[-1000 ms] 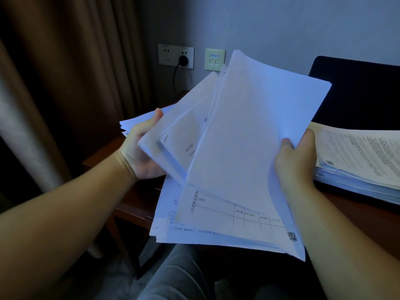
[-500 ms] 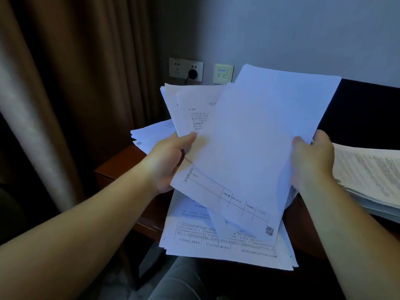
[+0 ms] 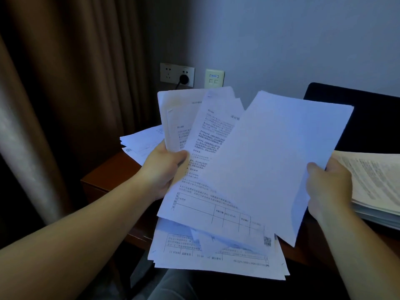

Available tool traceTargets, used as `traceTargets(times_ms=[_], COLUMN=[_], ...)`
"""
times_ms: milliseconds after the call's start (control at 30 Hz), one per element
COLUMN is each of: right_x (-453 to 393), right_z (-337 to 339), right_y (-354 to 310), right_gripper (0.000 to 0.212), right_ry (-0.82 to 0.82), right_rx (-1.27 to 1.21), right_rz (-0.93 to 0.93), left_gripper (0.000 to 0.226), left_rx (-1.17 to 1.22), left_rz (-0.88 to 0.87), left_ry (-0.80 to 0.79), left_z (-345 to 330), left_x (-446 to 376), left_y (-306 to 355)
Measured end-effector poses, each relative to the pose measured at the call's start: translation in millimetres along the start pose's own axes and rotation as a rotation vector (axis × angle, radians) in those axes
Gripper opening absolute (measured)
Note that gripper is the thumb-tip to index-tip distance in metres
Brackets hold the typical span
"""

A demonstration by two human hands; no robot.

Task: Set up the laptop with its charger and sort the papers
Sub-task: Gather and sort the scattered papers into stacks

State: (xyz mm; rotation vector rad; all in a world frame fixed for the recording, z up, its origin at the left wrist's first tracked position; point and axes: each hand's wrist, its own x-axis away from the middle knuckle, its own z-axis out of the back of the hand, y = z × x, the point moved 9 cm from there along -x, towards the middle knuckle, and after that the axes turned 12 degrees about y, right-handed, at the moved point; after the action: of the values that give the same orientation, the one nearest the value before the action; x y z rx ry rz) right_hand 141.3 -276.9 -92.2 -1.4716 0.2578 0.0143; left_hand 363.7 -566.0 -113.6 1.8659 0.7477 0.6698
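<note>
I hold a fan of white papers above the desk edge. My left hand point(image 3: 166, 169) grips several printed sheets point(image 3: 207, 135) at their left edge, thumb on top. My right hand point(image 3: 329, 189) grips a blank-faced sheet point(image 3: 272, 161) by its right edge. More printed sheets point(image 3: 216, 254) lie below, hanging over the desk's front. A thick stack of papers point(image 3: 372, 182) rests at the right. The dark laptop lid point(image 3: 365, 118) stands behind it. A black charger plug point(image 3: 184, 79) sits in the wall socket.
The brown wooden desk point(image 3: 108, 176) ends at left beside a long curtain point(image 3: 54, 105). Another loose pile of papers point(image 3: 142, 141) lies at the desk's back left. A second wall plate point(image 3: 214, 78) is right of the socket. My lap shows below.
The printed sheets in my left hand have spread out to the left of the blank sheet, showing more text. The view has shifted slightly; both hands keep their grips.
</note>
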Motion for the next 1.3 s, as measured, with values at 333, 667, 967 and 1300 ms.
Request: traceTargets(times_ms=[333,667,967,1300], right_x=[11.2,44.7,38.9,35.2], right_z=[-13.2,-40.0,-20.5,10.3], right_y=[15.2,8.0,17.1,28.1], right_gripper=[0.024,0.029,0.027,0.022], right_ry=[-0.209,-0.575,-0.367,-0.041], right_rx=[0.01,-0.239,-0.202,-0.184], right_rz=[-0.161,-0.348,-0.303,-0.231], left_gripper=[0.029,0.02,0.016,0.028], left_rx=[-0.047,-0.191,-0.182,-0.208], left_rz=[-0.049,-0.045,-0.109,-0.17], left_ry=[0.088,0.045,0.03,0.144], left_z=[-1.1,-17.2,-15.6,3.4], left_x=[-4.0,-0.8,-0.4,3.4], left_y=[-3.9,3.1,3.8,4.0])
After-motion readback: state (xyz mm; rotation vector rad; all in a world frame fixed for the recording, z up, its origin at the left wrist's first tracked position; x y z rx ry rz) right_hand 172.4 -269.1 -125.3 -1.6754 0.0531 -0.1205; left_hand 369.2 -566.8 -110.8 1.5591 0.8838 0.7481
